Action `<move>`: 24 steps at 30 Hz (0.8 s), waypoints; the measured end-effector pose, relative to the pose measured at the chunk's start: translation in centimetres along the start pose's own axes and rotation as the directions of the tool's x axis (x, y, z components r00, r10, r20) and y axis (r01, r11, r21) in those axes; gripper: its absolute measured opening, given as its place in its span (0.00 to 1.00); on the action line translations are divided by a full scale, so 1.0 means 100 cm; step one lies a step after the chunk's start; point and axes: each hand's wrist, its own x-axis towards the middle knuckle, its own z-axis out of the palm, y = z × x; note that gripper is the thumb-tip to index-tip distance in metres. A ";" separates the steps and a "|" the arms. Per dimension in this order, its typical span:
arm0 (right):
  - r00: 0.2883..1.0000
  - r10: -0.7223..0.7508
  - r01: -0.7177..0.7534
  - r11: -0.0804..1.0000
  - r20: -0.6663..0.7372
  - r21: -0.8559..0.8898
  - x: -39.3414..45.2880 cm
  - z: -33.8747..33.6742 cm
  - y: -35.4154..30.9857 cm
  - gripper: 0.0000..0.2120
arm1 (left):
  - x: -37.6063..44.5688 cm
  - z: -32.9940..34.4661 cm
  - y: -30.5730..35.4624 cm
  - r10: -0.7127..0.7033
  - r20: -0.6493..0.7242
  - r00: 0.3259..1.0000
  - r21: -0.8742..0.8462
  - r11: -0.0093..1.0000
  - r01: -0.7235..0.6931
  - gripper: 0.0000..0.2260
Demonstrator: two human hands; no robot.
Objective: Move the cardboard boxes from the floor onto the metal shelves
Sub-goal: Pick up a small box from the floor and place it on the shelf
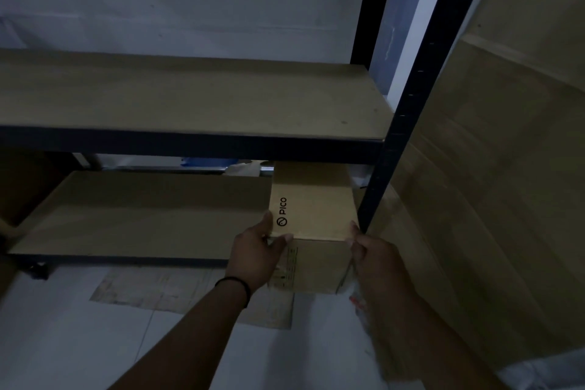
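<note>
A brown cardboard box (313, 209) printed with "PICO" lies at the right end of the lower shelf board (142, 215), its near end sticking out past the shelf's front edge. My left hand (258, 252) grips the box's near left corner, thumb on top. On the near right corner my right hand (372, 255) holds the box, close to the dark metal upright (395, 123). The upper shelf board (190, 95) above carries nothing in view.
A tall stack of large cardboard boxes (506, 168) stands right of the upright. Flattened cardboard (190, 291) lies on the pale floor below the shelf. A white wall sits behind the rack; a dark shape is at the lower shelf's left end.
</note>
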 end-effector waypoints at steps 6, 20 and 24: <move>0.987 0.028 -0.009 0.993 -0.158 0.122 0.024 -0.003 -0.003 0.14 | 0.028 0.008 0.003 -0.013 0.000 1.000 0.039 0.999 0.013 0.28; 0.970 0.142 -0.111 0.981 -0.199 0.158 0.065 0.000 -0.001 0.23 | 0.065 0.007 0.014 -0.074 0.056 0.996 -0.038 0.996 0.076 0.30; 0.970 0.195 -0.159 0.961 -0.148 0.226 0.073 -0.003 -0.003 0.19 | 0.072 0.008 0.012 -0.082 0.065 0.994 -0.072 0.994 0.087 0.30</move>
